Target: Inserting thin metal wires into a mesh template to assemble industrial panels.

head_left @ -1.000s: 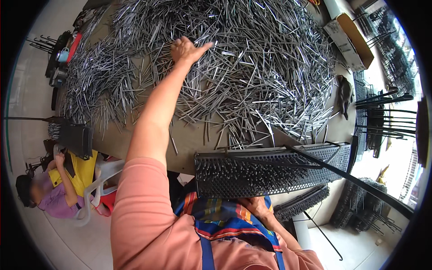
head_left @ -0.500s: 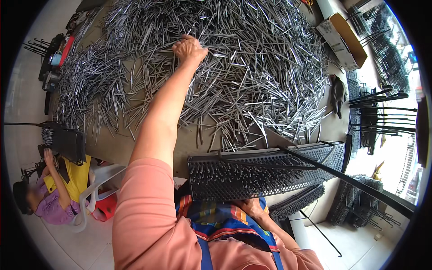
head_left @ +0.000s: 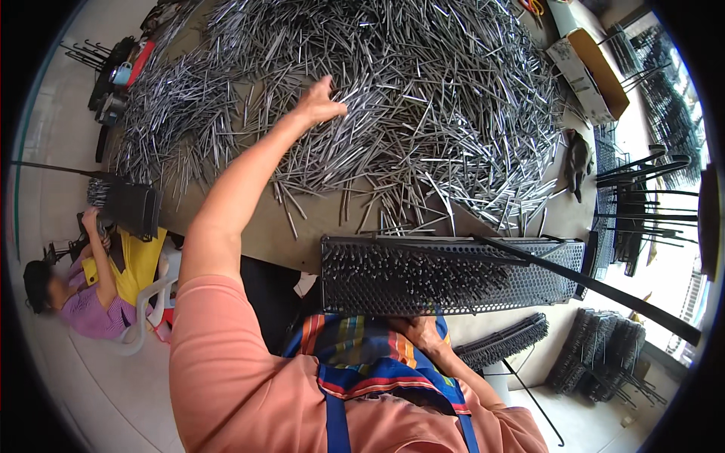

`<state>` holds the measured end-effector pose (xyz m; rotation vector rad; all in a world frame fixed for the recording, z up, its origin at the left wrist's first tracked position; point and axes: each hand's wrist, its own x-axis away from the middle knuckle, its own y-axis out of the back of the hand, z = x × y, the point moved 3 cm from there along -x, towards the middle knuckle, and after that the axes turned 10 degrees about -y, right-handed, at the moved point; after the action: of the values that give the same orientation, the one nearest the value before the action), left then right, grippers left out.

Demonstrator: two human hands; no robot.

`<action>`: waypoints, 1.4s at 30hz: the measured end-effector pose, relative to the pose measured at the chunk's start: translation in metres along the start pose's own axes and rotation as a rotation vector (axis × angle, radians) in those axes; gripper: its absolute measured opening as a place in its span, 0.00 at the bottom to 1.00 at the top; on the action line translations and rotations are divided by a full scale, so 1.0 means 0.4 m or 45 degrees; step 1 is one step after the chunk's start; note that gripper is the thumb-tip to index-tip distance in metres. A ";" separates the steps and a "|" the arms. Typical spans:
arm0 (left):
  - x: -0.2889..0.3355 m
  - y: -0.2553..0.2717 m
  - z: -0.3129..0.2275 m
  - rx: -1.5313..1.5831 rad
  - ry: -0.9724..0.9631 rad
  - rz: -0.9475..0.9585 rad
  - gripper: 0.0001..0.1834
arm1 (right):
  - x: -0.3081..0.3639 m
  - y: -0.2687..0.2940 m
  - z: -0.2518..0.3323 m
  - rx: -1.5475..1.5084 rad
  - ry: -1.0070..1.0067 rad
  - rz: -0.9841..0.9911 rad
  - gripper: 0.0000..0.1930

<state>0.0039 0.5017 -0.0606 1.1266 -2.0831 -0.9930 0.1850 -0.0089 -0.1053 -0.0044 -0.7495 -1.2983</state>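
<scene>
My left hand is stretched over a wide heap of thin grey metal strips on the table. Its thumb stands apart from the fingers, and I see nothing held in it. In front of my lap lies a perforated black metal panel, tilted against the table's near edge. Many short dark strips poke up from its holes, densest toward the left and middle. My right hand is at the panel's lower edge, with its fingers hidden beneath it. A long black bar runs from the panel toward the right.
An open cardboard box stands at the table's far right, near a dark crumpled item. Black wire racks with long rods are on the right. A bristled dark piece sits below the panel. Another person sits at the left.
My left hand has come back a little toward me, its thumb now further from the fingers. The panel now lies more face-up to my view. My view has shifted slightly.
</scene>
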 end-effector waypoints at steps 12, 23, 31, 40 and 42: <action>-0.009 -0.108 -0.089 -0.577 0.433 -0.033 0.53 | 0.003 -0.040 -0.035 -0.044 -0.025 0.016 0.15; 0.063 -0.137 -0.117 -0.675 -0.002 -0.301 0.32 | 0.020 -0.015 0.053 0.110 0.047 -0.183 0.13; 0.053 -0.056 -0.123 -0.266 0.099 -0.410 0.15 | 0.081 0.081 0.330 0.100 0.249 0.006 0.10; 0.080 0.103 -0.195 1.975 0.043 -0.930 0.04 | -0.168 0.317 0.744 0.483 0.500 -0.799 0.34; 0.116 0.115 -0.242 2.077 0.002 -0.838 0.01 | -0.288 0.319 0.758 0.600 0.473 -0.992 0.45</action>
<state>0.0337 0.4456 0.0374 2.5682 -2.3633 0.8801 0.1367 0.2520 0.1209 0.9647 -0.7399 -1.7451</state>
